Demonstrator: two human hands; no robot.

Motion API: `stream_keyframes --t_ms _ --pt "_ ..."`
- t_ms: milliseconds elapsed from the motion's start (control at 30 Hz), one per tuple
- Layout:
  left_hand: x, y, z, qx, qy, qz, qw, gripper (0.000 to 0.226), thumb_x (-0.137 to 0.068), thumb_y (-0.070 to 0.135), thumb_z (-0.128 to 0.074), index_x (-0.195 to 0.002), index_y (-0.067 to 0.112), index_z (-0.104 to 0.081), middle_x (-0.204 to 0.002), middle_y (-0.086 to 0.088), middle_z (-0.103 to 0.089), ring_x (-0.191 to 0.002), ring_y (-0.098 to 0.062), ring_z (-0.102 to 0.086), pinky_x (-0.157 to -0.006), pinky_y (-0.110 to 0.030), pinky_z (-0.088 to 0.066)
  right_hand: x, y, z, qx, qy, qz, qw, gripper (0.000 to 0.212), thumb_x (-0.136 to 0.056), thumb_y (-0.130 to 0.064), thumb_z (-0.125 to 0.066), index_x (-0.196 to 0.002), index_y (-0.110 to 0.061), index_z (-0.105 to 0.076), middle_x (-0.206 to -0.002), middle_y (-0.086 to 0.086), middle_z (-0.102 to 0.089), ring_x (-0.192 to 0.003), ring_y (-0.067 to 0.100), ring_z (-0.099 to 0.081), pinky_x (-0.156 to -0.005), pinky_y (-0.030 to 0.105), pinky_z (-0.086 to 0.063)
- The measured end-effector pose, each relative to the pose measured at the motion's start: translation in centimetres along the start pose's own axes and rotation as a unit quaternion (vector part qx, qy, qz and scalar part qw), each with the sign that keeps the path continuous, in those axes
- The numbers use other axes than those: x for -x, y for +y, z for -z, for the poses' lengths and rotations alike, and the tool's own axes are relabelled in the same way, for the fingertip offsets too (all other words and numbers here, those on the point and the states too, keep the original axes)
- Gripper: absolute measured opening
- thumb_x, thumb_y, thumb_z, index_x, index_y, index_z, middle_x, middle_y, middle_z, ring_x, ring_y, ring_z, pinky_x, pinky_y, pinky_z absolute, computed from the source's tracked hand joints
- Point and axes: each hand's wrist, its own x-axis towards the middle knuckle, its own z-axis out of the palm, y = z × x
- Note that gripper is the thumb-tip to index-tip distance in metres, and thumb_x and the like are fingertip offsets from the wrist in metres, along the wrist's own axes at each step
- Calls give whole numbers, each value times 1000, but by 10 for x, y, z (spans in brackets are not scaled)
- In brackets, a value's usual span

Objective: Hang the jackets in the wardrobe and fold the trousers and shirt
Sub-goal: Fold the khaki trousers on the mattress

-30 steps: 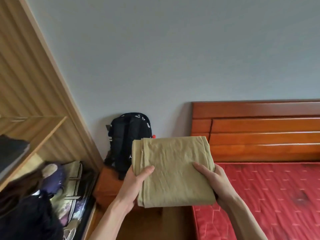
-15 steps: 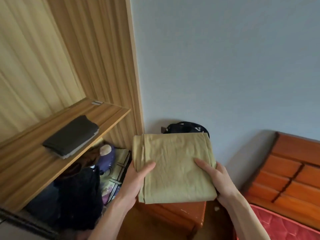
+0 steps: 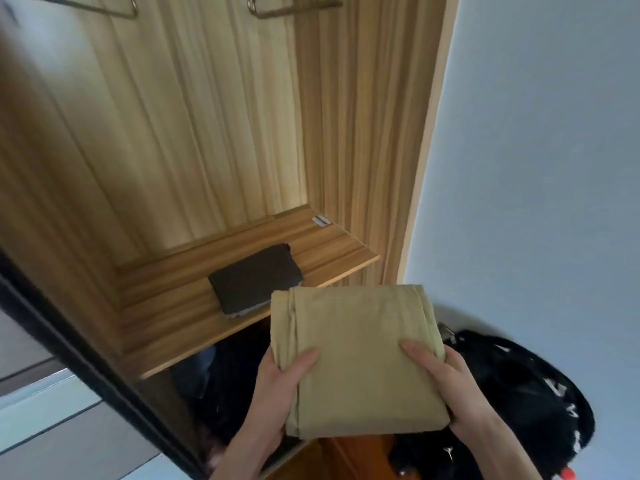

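A folded khaki garment [image 3: 356, 358] is held flat in front of me, just right of the open wardrobe. My left hand [image 3: 277, 386] grips its left edge, thumb on top and fingers underneath. My right hand [image 3: 453, 386] grips its right edge the same way. A dark folded garment [image 3: 254, 278] lies on the wooden wardrobe shelf [image 3: 166, 306], up and left of the khaki one. Two empty hangers [image 3: 294, 5] hang at the top of the wardrobe.
A black backpack [image 3: 526, 403] sits at lower right against the pale wall [image 3: 536, 168]. Dark clothes fill the space under the shelf [image 3: 225, 393]. An orange-brown wooden cabinet [image 3: 353, 455] shows below the khaki garment. A dark sliding-door frame [image 3: 69, 323] runs along the left.
My view has swung left and up, from the bed to the wardrobe interior. The khaki garment stays in both hands and is now closer to the shelf.
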Motion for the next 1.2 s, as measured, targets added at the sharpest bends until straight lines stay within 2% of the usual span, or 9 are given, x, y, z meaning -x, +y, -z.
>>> stream_keyframes --t_ms 100,267,533,633,767,867,967,1100,1200 --pt "-12 12 21 8 57 -8 998 78 -55 53 -98 -122 33 -64 -101 12 -79 -89 -11 -77 -68 -25 -60 -39 -4 -29 16 -20 -17 1000 85 -52 -53 -97 -121 -11 -70 -109 9 -80 -97 29 -78 -72 39 -64" --pt "-41 27 65 31 118 -7 993 85 -56 46 -99 -129 21 -64 -109 -1 -80 -100 -25 -77 -94 -49 -60 -94 -8 -81 41 -44 -17 998 77 -57 -57 -98 -119 -20 -69 -101 -2 -81 -90 19 -79 -75 37 -62" --pt "-104 59 116 41 136 -27 989 58 -75 32 -92 -124 11 -68 -106 -5 -81 -97 -22 -78 -75 -31 -63 -174 -23 -150 115 -40 94 988 39 -84 -56 -81 -110 -27 -73 -95 -19 -79 -82 -1 -74 -57 11 -53" --pt "-134 65 126 44 142 -42 988 51 -81 33 -88 -124 13 -70 -108 -3 -80 -100 -21 -77 -85 -36 -62 -204 -33 -171 150 -37 130 979 33 -87 -54 -79 -106 -29 -73 -95 -21 -78 -83 -2 -74 -59 10 -53" --pt "-174 69 133 21 193 -65 979 41 -80 43 -87 -113 26 -69 -94 7 -80 -85 -5 -76 -65 -17 -59 -246 -46 -192 185 -48 167 967 18 -93 -45 -76 -101 -28 -74 -90 -20 -78 -79 -1 -73 -59 11 -53" --pt "-201 69 135 -19 227 -72 971 42 -83 52 -83 -114 31 -65 -98 15 -73 -83 -1 -72 -63 -11 -53 -280 -45 -205 215 -48 181 958 19 -95 -42 -74 -99 -24 -75 -90 -10 -79 -81 6 -73 -66 22 -58" --pt "-224 66 139 -40 248 -71 965 48 -91 48 -75 -132 27 -61 -103 16 -68 -92 0 -65 -72 -13 -51 -311 -39 -214 226 -53 179 956 18 -94 -46 -74 -96 -28 -72 -86 -13 -76 -79 1 -70 -63 15 -54" --pt "-252 56 146 -49 239 -63 968 60 -98 36 -66 -151 20 -44 -134 0 -62 -118 -21 -60 -106 -35 -47 -351 -32 -219 238 -67 194 949 16 -95 -44 -73 -96 -28 -71 -83 -22 -75 -76 -7 -69 -59 8 -49" --pt "-269 48 150 -42 229 -53 971 54 -100 31 -65 -149 26 -42 -132 5 -59 -116 -19 -60 -100 -32 -47 -375 -26 -222 246 -86 185 948 12 -97 -43 -71 -96 -31 -70 -87 -28 -74 -79 -7 -69 -59 7 -49"
